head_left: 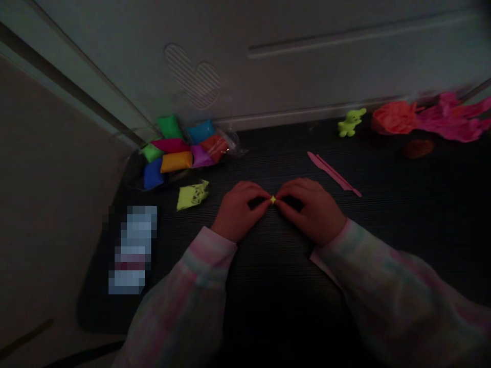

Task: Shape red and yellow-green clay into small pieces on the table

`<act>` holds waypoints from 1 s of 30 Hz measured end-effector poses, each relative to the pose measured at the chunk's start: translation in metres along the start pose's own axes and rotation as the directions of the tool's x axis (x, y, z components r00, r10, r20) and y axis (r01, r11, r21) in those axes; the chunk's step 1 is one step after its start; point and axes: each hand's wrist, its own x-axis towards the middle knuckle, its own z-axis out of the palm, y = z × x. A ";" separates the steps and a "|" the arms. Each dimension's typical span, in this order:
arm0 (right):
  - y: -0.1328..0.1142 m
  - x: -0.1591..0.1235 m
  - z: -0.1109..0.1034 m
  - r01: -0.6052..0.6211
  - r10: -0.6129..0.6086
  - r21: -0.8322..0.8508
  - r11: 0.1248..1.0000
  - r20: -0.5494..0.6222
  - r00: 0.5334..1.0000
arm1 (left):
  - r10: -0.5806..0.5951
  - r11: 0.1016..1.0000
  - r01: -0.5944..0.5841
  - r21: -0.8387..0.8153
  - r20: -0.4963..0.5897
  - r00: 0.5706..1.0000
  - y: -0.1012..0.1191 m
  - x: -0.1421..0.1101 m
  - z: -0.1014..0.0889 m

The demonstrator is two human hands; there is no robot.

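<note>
Between my two hands, over the middle of the dark table (264, 276), is a tiny piece of yellow clay (273, 200). My left hand (243, 207) pinches it from the left with thumb and forefinger. From the right, my right hand (312, 207) pinches the same piece, so the fingertips nearly meet and cover most of it. A torn packet of yellow clay (191, 196) lies left of my left hand. Beyond my right hand rest pink plastic modelling tools (332, 173), one knife-shaped. A small yellow-green bear figure (350, 122) stands at the back.
Several coloured clay packets (176, 162) sit in a clear bag at the back left. A pixelated, lit rectangle (134, 250) lies near the left edge. Orange (395, 117) and pink crumpled material (452, 120) and a brownish lump (419, 148) are at the back right, by the pale panel (307, 82).
</note>
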 end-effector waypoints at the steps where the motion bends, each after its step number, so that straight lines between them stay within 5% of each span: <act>1: 0.000 0.000 0.000 -0.002 0.002 -0.002 1.000 0.001 1.000 | -0.001 1.000 0.001 -0.001 0.001 1.000 0.000 0.000 0.000; 30: -0.001 -0.002 -0.001 0.029 -0.029 0.004 1.000 0.034 0.999 | 0.022 0.999 -0.020 -0.039 0.052 0.998 0.000 -0.001 -0.004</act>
